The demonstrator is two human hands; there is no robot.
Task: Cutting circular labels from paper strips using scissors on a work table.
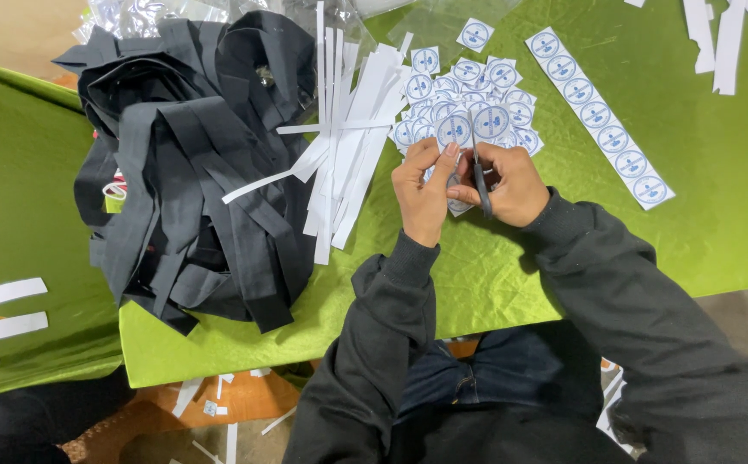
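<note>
Item one, as I see it: scissors, dark blades and handles, gripped just right of frame centre, blades pointing up-frame and partly closed on paper. Item two: a white paper piece with a blue round label, pinched flat at its lower edge, slightly above centre, against the blades. I cannot tell how far the cut runs; the piece's lower part is hidden.

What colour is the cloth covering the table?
Bright green cloth, seen best in the head view.
</note>
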